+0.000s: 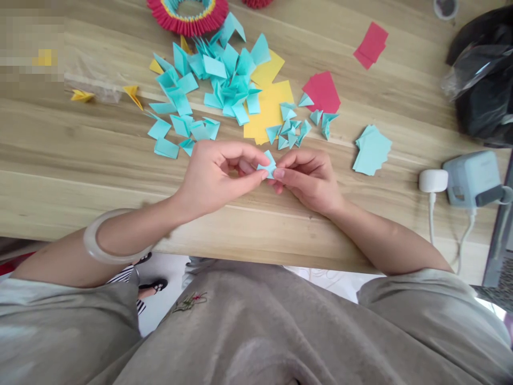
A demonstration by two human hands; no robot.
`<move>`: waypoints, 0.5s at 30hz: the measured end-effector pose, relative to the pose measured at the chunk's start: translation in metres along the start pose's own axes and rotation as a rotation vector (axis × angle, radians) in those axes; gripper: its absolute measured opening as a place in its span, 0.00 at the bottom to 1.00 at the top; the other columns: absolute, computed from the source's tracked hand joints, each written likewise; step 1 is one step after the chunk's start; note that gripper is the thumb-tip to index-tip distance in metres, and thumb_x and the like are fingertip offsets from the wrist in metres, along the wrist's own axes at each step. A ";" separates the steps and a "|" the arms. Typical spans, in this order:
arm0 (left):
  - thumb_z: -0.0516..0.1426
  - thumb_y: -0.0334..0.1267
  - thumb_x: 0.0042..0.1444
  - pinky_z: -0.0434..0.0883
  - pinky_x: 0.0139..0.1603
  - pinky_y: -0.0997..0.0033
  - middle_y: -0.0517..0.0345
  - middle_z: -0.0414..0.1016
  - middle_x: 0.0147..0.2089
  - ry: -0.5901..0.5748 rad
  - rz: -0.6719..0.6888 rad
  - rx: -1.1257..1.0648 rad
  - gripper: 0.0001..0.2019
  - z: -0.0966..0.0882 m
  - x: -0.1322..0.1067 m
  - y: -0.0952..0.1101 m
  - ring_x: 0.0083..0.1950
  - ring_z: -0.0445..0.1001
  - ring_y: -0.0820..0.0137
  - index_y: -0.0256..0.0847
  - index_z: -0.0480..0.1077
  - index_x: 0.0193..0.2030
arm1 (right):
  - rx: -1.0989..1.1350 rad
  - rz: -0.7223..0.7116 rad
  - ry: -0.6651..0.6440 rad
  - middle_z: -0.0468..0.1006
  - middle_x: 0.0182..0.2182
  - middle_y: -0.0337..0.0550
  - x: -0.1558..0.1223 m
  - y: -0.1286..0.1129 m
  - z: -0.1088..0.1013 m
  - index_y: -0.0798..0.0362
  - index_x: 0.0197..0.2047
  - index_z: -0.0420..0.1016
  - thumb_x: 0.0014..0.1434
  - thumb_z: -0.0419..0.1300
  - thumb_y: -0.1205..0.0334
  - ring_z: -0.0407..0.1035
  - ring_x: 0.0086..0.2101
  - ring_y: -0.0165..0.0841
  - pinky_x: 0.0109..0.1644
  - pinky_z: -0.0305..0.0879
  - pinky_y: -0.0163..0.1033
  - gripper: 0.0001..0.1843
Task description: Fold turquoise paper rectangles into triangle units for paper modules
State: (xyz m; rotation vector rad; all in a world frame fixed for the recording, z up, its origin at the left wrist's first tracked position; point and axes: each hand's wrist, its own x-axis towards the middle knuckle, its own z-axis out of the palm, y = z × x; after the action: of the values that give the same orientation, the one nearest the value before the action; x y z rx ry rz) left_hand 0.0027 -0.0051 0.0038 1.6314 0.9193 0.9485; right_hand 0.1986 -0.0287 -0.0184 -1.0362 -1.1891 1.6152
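My left hand (pixel 218 176) and my right hand (pixel 308 179) meet over the wooden table (pixel 80 160), both pinching one small folded turquoise paper piece (pixel 267 163) between fingertips. Just beyond the hands lies a cluster of small folded turquoise triangles (pixel 290 128). Behind it lie yellow paper sheets (pixel 270 104) and red paper squares (pixel 323 92). A larger heap of folded turquoise pieces (pixel 212 85) spreads at the back centre-left. A pale bangle (pixel 100 246) circles my left wrist.
A stack of flat turquoise squares (pixel 372 151) lies right of my hands. A red ring of joined paper pieces (pixel 188 16) sits at the far edge. Yellow folded bits (pixel 82 96) lie far left. A black bag (pixel 484 80) and white chargers (pixel 468 179) occupy the right.
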 end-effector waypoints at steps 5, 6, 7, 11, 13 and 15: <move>0.66 0.29 0.50 0.77 0.30 0.77 0.60 0.82 0.32 -0.010 0.004 -0.015 0.06 0.001 0.001 -0.002 0.29 0.78 0.74 0.43 0.80 0.35 | -0.015 -0.008 0.072 0.79 0.22 0.37 0.000 -0.007 0.008 0.54 0.27 0.75 0.50 0.73 0.53 0.72 0.22 0.26 0.27 0.71 0.32 0.15; 0.66 0.29 0.49 0.77 0.30 0.77 0.60 0.82 0.31 -0.014 0.005 -0.017 0.06 0.001 0.001 -0.002 0.29 0.78 0.74 0.43 0.80 0.34 | -0.009 -0.008 0.073 0.79 0.21 0.37 0.000 -0.008 0.010 0.54 0.26 0.75 0.49 0.73 0.52 0.73 0.22 0.26 0.27 0.71 0.32 0.16; 0.66 0.29 0.50 0.76 0.30 0.77 0.60 0.82 0.30 -0.014 -0.001 -0.018 0.05 0.001 0.000 -0.002 0.29 0.78 0.74 0.43 0.80 0.34 | -0.004 -0.009 0.074 0.79 0.21 0.37 -0.001 -0.009 0.011 0.54 0.26 0.74 0.48 0.74 0.52 0.73 0.22 0.27 0.26 0.71 0.32 0.16; 0.66 0.32 0.51 0.76 0.30 0.76 0.60 0.82 0.30 0.003 -0.062 -0.004 0.02 0.003 -0.001 -0.001 0.30 0.78 0.73 0.42 0.80 0.32 | -0.012 -0.015 0.100 0.79 0.21 0.37 -0.002 -0.009 0.013 0.53 0.25 0.74 0.48 0.74 0.53 0.74 0.22 0.28 0.25 0.72 0.32 0.17; 0.66 0.32 0.51 0.76 0.30 0.76 0.60 0.81 0.29 0.020 -0.077 -0.002 0.02 0.004 -0.002 0.000 0.29 0.78 0.73 0.42 0.80 0.32 | -0.022 -0.027 0.116 0.79 0.21 0.38 -0.004 -0.009 0.014 0.53 0.25 0.74 0.48 0.74 0.53 0.75 0.22 0.28 0.25 0.72 0.32 0.16; 0.66 0.31 0.51 0.76 0.29 0.77 0.60 0.81 0.29 0.036 -0.086 -0.002 0.02 0.005 -0.002 0.000 0.29 0.78 0.73 0.42 0.80 0.32 | -0.031 -0.048 0.134 0.79 0.20 0.38 -0.005 -0.009 0.015 0.53 0.25 0.74 0.47 0.74 0.54 0.75 0.22 0.29 0.25 0.72 0.32 0.16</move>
State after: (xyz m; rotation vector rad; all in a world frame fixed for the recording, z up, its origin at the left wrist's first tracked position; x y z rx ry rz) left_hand 0.0059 -0.0090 0.0024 1.5647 1.0045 0.9222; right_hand 0.1877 -0.0358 -0.0060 -1.1098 -1.1431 1.4710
